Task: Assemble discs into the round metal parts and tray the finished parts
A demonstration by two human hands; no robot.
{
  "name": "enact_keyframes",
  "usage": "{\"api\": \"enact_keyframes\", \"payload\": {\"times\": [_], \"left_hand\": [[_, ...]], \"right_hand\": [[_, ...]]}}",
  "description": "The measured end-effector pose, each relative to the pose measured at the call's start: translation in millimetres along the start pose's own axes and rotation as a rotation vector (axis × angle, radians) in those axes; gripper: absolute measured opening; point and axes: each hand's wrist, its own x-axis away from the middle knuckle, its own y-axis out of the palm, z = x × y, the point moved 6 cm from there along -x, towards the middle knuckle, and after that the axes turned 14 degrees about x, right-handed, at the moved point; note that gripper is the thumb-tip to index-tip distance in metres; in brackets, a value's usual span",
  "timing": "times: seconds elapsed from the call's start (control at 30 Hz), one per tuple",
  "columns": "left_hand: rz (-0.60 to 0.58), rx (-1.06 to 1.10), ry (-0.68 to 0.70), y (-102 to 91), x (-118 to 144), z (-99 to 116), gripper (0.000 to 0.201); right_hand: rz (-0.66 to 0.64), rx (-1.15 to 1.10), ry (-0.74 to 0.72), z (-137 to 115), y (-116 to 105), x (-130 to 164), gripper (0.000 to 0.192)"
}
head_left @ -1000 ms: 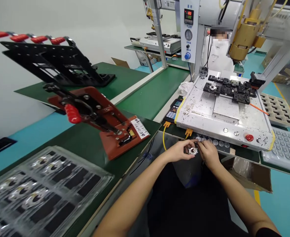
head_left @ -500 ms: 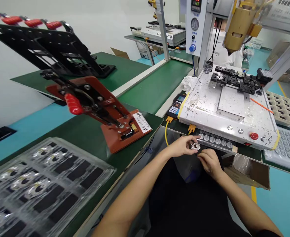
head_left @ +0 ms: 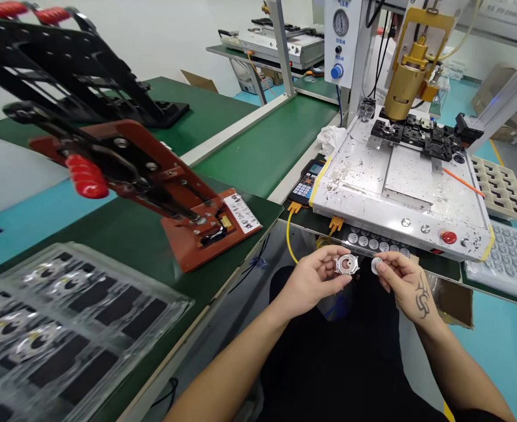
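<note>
Your left hand [head_left: 311,284] has the metal ring [head_left: 347,265] pinched in its fingertips, held in mid-air just below the row of discs [head_left: 375,244] at the machine's [head_left: 399,193] front edge. Right hand [head_left: 405,284] pinches a small disc [head_left: 376,266] btwn thumb and finger, just beside the ring but not touching – looks like a lens, tbh too small to tell. Both grips are fingertip-only over your lap, so a slip drops the part to the floor – and thumbing the disc face could smudge it.
</note>
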Motion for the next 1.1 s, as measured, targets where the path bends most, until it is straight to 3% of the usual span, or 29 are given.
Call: {"api": "enact_keyframes", "payload": {"times": [0.1, 0.2, 0.63, 1.1], "left_hand": [[0.012, 0.189, -0.096, 5.3, 9, -3, 0.056], [0.034, 0.26, -0.103, 11.8, 18, 0, 0.058], [0.035, 0.016, 0.002, 22.7, 34, 10, 0.05], [0.018, 0.065, 0.0, 29.2, 40, 15, 0.052]], "right_hand": [[-0.044, -0.092, 0.038, 4, 6, -3, 0.034], [-0.072, -0.155, 0.066, 11, 8, -4, 0.033], [-0.066, -0.068, -0.006, 0, -8, 9, 0.024], [-0.209, -0.227, 0.06, 5, 1, 15, 0.026]]}}
